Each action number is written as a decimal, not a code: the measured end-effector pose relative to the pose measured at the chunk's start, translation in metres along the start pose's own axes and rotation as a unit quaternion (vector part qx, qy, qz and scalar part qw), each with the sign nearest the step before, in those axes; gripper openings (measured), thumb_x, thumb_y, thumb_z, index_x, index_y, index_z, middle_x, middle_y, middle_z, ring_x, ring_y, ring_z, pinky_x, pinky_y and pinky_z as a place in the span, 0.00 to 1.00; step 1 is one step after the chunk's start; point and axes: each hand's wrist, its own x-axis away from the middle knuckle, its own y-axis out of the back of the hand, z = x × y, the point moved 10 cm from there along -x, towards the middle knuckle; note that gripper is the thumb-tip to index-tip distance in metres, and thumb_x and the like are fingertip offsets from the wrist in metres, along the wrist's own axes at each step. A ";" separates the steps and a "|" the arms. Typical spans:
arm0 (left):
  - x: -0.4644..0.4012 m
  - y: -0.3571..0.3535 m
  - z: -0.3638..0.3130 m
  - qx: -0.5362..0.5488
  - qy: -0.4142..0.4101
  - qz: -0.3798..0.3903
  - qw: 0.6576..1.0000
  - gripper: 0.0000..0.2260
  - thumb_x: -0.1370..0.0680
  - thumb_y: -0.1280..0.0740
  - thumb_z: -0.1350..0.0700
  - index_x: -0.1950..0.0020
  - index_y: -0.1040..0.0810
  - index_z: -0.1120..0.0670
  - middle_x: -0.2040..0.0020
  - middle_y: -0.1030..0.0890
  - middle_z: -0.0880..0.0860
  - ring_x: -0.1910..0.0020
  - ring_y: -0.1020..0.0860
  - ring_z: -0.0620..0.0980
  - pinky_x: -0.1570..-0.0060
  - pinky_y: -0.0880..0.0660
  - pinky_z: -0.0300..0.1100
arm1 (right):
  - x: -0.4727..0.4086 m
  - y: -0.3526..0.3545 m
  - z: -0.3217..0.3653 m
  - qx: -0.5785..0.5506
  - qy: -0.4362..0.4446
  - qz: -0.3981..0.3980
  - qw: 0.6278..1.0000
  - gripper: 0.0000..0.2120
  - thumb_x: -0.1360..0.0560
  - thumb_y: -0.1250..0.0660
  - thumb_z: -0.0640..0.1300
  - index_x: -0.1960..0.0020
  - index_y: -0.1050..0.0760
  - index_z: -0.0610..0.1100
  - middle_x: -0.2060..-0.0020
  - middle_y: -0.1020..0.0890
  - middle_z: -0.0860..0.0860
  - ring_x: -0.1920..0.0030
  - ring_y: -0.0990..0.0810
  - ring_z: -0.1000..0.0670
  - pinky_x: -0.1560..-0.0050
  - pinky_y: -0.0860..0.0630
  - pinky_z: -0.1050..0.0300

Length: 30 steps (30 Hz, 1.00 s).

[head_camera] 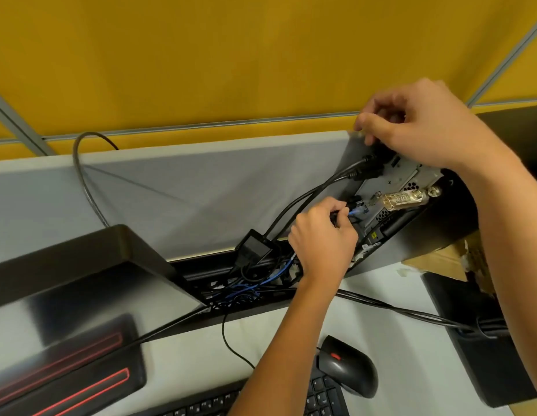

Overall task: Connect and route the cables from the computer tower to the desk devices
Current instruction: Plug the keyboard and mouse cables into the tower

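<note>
Cables ran from the computer tower's rear panel (405,178), at two o'clock in the view, down into the desk's cable tray (246,283). At centre, the left hand (321,235) pinched a black plug (340,216) just short of the ports, beside a blue cable's connector (355,211). The right hand (420,127), fingers curled, gripped the panel's top edge, bracing it. Doing this well probably meant squaring the plug to its port and pushing straight while the tower was steadied. Mouse (348,367) and keyboard (261,400) waited at six o'clock.
</note>
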 end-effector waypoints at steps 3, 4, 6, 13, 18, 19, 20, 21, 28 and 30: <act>-0.004 -0.003 -0.009 -0.029 -0.042 0.032 0.998 0.03 0.24 0.31 0.54 0.52 0.18 0.49 0.70 0.24 0.44 0.71 0.28 0.46 0.71 0.37 0.39 | 0.000 0.000 0.003 0.009 0.003 0.005 1.000 0.09 0.21 0.36 0.48 0.55 0.19 0.48 0.66 0.17 0.54 0.62 0.19 0.51 0.59 0.24 0.54; -0.005 -0.003 -0.014 -0.046 -0.060 0.035 0.997 0.04 0.24 0.31 0.54 0.52 0.18 0.49 0.66 0.20 0.46 0.68 0.24 0.48 0.69 0.36 0.39 | -0.001 -0.001 0.005 0.015 0.005 0.009 1.000 0.09 0.21 0.37 0.48 0.55 0.19 0.48 0.65 0.17 0.54 0.61 0.19 0.51 0.58 0.23 0.53; -0.007 -0.002 -0.017 -0.066 -0.069 0.038 0.995 0.04 0.24 0.32 0.55 0.51 0.18 0.49 0.59 0.17 0.47 0.63 0.21 0.50 0.67 0.34 0.40 | -0.001 -0.003 0.004 0.018 0.002 0.012 1.000 0.08 0.22 0.36 0.48 0.55 0.20 0.48 0.65 0.17 0.54 0.61 0.19 0.52 0.58 0.23 0.53; -0.012 -0.009 -0.020 -0.062 -0.088 0.048 0.993 0.04 0.26 0.31 0.57 0.53 0.18 0.51 0.57 0.16 0.47 0.62 0.21 0.50 0.66 0.32 0.40 | -0.003 -0.005 -0.002 0.036 -0.001 0.024 0.999 0.09 0.23 0.34 0.51 0.60 0.23 0.47 0.68 0.21 0.51 0.66 0.24 0.51 0.63 0.25 0.52; -0.009 -0.013 -0.020 -0.053 -0.101 0.022 0.993 0.03 0.28 0.30 0.61 0.59 0.19 0.53 0.57 0.17 0.46 0.65 0.22 0.48 0.69 0.34 0.39 | -0.004 -0.009 0.000 0.027 0.003 0.040 0.999 0.10 0.25 0.34 0.48 0.63 0.25 0.45 0.70 0.22 0.47 0.69 0.26 0.49 0.66 0.27 0.54; -0.010 -0.013 -0.019 -0.054 -0.105 0.027 0.993 0.03 0.28 0.31 0.61 0.59 0.19 0.53 0.56 0.16 0.46 0.65 0.23 0.47 0.69 0.35 0.38 | -0.005 -0.009 0.000 0.026 0.002 0.040 0.999 0.09 0.25 0.34 0.48 0.63 0.25 0.46 0.69 0.21 0.47 0.69 0.25 0.49 0.66 0.26 0.52; -0.011 -0.014 -0.017 -0.056 -0.111 0.034 0.992 0.03 0.28 0.31 0.61 0.58 0.19 0.53 0.55 0.16 0.46 0.64 0.23 0.47 0.68 0.36 0.38 | -0.006 -0.011 -0.001 0.026 0.000 0.042 0.999 0.09 0.25 0.34 0.48 0.63 0.25 0.47 0.69 0.21 0.48 0.68 0.24 0.49 0.65 0.25 0.51; -0.011 -0.013 -0.018 -0.056 -0.119 0.038 0.991 0.03 0.27 0.31 0.61 0.58 0.19 0.53 0.55 0.16 0.46 0.64 0.24 0.47 0.68 0.37 0.38 | -0.005 -0.011 0.000 0.026 0.000 0.044 0.999 0.09 0.25 0.34 0.48 0.63 0.25 0.47 0.69 0.21 0.48 0.68 0.24 0.49 0.65 0.25 0.51; 0.018 -0.017 -0.013 -0.078 -0.207 0.112 0.969 0.17 0.22 0.39 0.66 0.35 0.26 0.55 0.39 0.23 0.50 0.44 0.25 0.49 0.44 0.27 0.45 | -0.004 -0.006 -0.004 0.004 0.008 0.025 1.000 0.10 0.25 0.35 0.49 0.63 0.24 0.46 0.69 0.20 0.50 0.69 0.25 0.52 0.65 0.27 0.54; 0.039 -0.011 -0.005 -0.059 -0.194 0.151 0.968 0.23 0.20 0.42 0.67 0.27 0.34 0.53 0.30 0.34 0.49 0.35 0.31 0.45 0.36 0.32 0.40 | -0.001 -0.003 -0.004 -0.017 0.014 0.010 1.000 0.09 0.25 0.35 0.48 0.62 0.23 0.46 0.69 0.19 0.50 0.67 0.24 0.50 0.63 0.24 0.51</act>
